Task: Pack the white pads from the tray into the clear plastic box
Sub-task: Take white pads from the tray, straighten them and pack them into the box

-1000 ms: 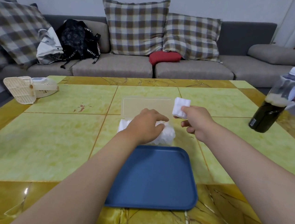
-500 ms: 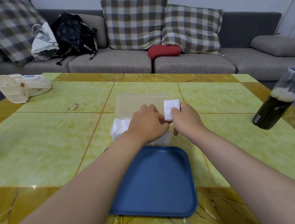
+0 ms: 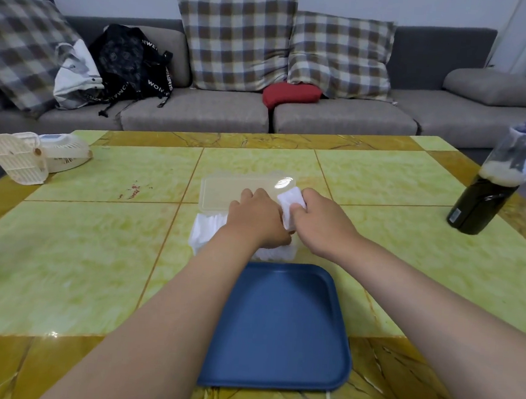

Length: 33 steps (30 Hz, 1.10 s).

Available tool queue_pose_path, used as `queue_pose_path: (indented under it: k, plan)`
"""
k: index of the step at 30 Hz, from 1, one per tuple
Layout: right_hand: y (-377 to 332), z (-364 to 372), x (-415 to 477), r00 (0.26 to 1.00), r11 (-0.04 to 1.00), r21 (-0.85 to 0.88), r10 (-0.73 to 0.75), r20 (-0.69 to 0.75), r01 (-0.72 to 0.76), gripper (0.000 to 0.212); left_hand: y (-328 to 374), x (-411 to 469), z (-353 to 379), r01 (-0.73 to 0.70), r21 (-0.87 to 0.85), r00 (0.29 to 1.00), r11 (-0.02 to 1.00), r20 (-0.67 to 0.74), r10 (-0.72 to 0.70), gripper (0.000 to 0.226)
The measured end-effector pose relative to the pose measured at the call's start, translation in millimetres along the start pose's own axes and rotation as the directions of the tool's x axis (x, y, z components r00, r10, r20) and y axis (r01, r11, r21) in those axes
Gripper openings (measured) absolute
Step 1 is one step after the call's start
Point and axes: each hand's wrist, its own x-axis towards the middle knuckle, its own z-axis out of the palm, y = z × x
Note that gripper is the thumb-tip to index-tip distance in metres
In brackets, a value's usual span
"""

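Blue tray (image 3: 279, 328) nearest, no pads visible on it. Just beyond, clear plastic box (image 3: 201, 235) on the surface (image 3: 59, 261), packed with white pads, its lid (image 3: 224, 192) lying open behind. Left hand (image 3: 258, 219) presses down on the stack, likely compressing it to make room. Right hand (image 3: 317, 223) pinches one white pad (image 3: 291, 206) at the box's right end, probably the last to slot in. Dark bottle (image 3: 491, 194) far right.

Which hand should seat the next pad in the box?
Right. The right hand already pinches a white pad at the clear plastic box; the left hand rests on the packed pads, holding them down.
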Motion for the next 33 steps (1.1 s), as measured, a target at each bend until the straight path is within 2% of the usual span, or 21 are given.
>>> queue_pose_path:
  k: [2, 6, 9, 13, 21, 25, 28, 31, 33]
  plan:
    - [0, 1, -1, 0.999, 1.0, 0.026, 0.002, 0.033, -0.003, 0.027, -4, 0, 2, -0.004, 0.077, 1.0, 0.997, 0.005, 0.004, 0.032]
    - [-7, 0, -2, 1.0, 0.988, -0.152, -0.001, 0.012, 0.003, 0.025, -23, 0, -5, 0.081, 0.182, 0.997, 0.98, 0.0, -0.083, 0.034]
    - [-18, 2, 1, 1.0, 0.958, -0.286, 0.022, 0.0, -0.021, 0.015, -39, -1, -10, 0.148, 0.134, 0.988, 0.98, 0.024, -0.153, 0.034]
    - [-39, 9, 2, 0.995, 0.919, -0.382, 0.105, 0.004, -0.095, 0.026, -41, -2, -6, 0.133, 0.102, 0.991, 0.986, 0.01, -0.135, 0.036]
    - [-69, 20, 13, 0.983, 0.748, -0.653, 0.182, 0.025, -0.122, 0.02, -41, 1, -3, 0.1, 0.158, 0.993, 0.982, 0.044, -0.108, 0.039]
    - [-72, 22, 20, 0.956, 0.692, -0.708, 0.282, 0.083, -0.143, 0.015, -43, -1, -2, 0.079, 0.162, 0.994, 0.984, 0.057, -0.089, 0.047]
    - [-70, 17, 24, 0.908, 0.721, -0.678, 0.368, 0.2, -0.142, 0.017, -43, -5, -3, 0.063, 0.133, 0.996, 0.989, 0.047, -0.07, 0.047]
    - [-71, 8, 26, 0.866, 0.754, -0.654, 0.369, 0.339, -0.065, 0.025, -45, -13, -4, 0.01, 0.027, 0.999, 1.0, 0.031, -0.011, 0.041]
    - [-70, 6, 25, 0.88, 0.745, -0.664, 0.357, 0.313, -0.066, 0.03, -49, -20, -5, -0.022, -0.047, 1.0, 0.999, 0.012, 0.023, 0.039]
